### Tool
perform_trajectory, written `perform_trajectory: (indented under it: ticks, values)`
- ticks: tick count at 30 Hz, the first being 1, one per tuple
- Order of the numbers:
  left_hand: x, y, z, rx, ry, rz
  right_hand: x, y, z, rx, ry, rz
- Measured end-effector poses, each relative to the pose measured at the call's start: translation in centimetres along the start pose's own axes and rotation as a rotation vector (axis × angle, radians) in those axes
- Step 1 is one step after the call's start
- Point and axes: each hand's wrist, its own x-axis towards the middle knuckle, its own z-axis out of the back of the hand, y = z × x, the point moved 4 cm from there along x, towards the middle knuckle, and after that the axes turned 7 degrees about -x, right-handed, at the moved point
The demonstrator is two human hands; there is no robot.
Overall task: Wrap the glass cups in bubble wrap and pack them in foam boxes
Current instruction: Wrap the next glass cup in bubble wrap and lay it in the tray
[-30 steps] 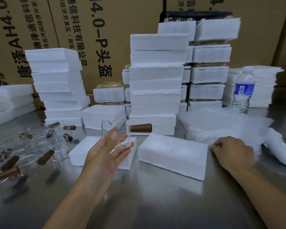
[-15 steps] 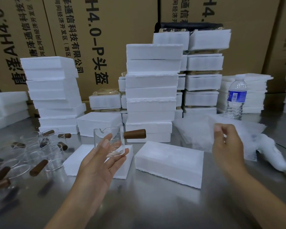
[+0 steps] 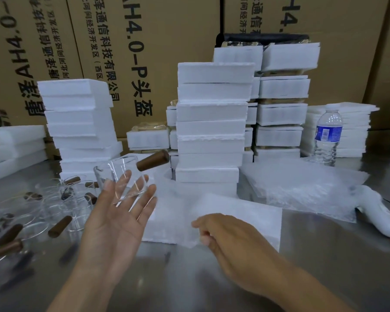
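Dragging a bubble wrap sheet (image 3: 173,210) off the pile (image 3: 302,185), our right hand (image 3: 230,237) (fingers pinching it) has drawn it over the near foam box (image 3: 259,218). The glass cup (image 3: 122,176) tilts on our left hand's (image 3: 115,226) straight fingers. Spare cups (image 3: 54,199) crowd leftward.

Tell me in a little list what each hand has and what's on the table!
Left hand: carries a glass cup with a brown handle on its straight fingers
Right hand: pinches a bubble wrap sheet over a foam box
Table's left: more glass cups on the metal table
Behind: foam box stacks, water bottle
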Motion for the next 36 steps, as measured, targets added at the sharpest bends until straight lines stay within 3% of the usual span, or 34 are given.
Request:
perform_trajectory:
  ticks: [6, 11, 14, 20, 22, 28, 36]
  values:
    - [0.0, -0.3, 0.2, 0.069, -0.010, -0.004, 0.2, 0.5, -0.5, -0.046, 0.093, 0.093]
    - [-0.2, 1.5, -0.4, 0.273, 0.038, 0.023, 0.0, -0.4, 0.5, 0.193, -0.174, -0.265]
    - [-0.1, 2.9, -0.5, 0.433, 0.071, -0.002, -0.2, -0.8, 1.2, 0.182, -0.322, -0.314]
    - [-0.7, 4.7, -0.7, 0.718, 0.200, 0.020, 0.0, -1.2, 2.1, -0.053, -0.322, -0.224]
    - [-1.1, 5.1, -1.1, 0.784, 0.239, 0.014, 0.1, -1.5, 2.1, -0.075, -0.249, -0.221]
    - [-1.0, 7.0, -1.8, 0.857, 0.198, 0.042, -0.8, -3.9, 2.8, -0.083, -0.292, -0.309]
    - [-0.8, 9.6, -1.7, 1.472, 0.241, -0.124, -2.4, -7.6, 3.2, -0.076, -0.486, -0.609]
